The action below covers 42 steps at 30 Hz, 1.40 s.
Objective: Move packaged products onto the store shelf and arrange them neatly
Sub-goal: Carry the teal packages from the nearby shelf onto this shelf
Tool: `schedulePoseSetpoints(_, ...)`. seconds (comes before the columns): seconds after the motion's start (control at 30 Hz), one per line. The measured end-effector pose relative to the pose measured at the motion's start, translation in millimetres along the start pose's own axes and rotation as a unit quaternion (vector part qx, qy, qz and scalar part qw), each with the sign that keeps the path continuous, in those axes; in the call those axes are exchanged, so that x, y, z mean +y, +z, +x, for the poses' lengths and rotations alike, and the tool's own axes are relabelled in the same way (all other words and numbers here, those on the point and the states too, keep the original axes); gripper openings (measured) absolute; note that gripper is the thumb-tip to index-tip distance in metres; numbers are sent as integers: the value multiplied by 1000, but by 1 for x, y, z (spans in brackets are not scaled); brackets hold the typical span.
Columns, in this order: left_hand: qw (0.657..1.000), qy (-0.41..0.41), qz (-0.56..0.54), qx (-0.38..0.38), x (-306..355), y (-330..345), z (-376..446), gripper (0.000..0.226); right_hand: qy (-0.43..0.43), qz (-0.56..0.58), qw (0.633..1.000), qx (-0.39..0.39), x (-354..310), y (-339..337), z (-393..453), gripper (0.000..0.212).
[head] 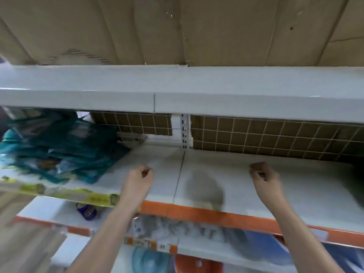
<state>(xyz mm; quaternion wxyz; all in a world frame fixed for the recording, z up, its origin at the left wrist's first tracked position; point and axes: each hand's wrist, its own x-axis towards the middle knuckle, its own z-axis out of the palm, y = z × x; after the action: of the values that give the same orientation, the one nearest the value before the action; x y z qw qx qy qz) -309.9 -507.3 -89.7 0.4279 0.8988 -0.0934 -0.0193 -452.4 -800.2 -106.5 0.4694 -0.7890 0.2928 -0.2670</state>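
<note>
Head view: two bare forearms reach over the white shelf [226, 174] of a store rack, where a slumped heap of teal packs [59, 146] sits at the left end, well apart from both hands — the frame is motion-blurred and the printing on the packs cannot be read. The packs look like soft, flat film pouches, light and probably slippery, likely to flop or slide when stacked; judging by their shape, a hold across a flat face or along a sealed edge would serve best, several at once. The left hand [137, 180] hangs above the shelf near its middle seam, fingers [146, 172] curled in toward the palm, and nothing can be made out in them. The right hand [264, 176] hangs over the bare right section, its fingers [256, 170] likewise curled close — a small dark patch at the fingertips may be shadow, and no pack is seen in its hold. A grey smudge [204, 190] lies on the shelf between the hands. Cardboard behind a wire grid [266, 134] backs the shelf; more goods show blurred on the shelf below.
</note>
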Motion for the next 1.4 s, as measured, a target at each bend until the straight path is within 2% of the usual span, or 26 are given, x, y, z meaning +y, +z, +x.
schedulePoseSetpoints(0.17, 999, -13, -14, 44, -52, -74, -2, 18, -10, -7, 997, -78, -34, 83, -24, 10)
schedulePoseSetpoints(0.3, 995, -53, -40, 77, -90, -110, 2, 19, -25, -26, 988, -149, -55, 136, -37, 8)
schedulePoseSetpoints(0.77, 978, -122, -19, 169, -131, -159, 31, 15, -75, -49, 949, -302, -96, 238, -6, 10)
schedulePoseSetpoints(1.0, 971, -144, -28, 189, -149, -185, 49, 13, -94, -50, 934, -340, -110, 275, -2, 9)
schedulePoseSetpoints(1.17, 971, -137, -25, 196, -164, -202, 76, 20, -112, -63, 934, -332, -128, 303, -2, 14)
schedulePoseSetpoints(1.4, 981, -93, -14, 167, -211, -254, 140, 25, -118, -49, 937, -325, -183, 390, -15, 14)
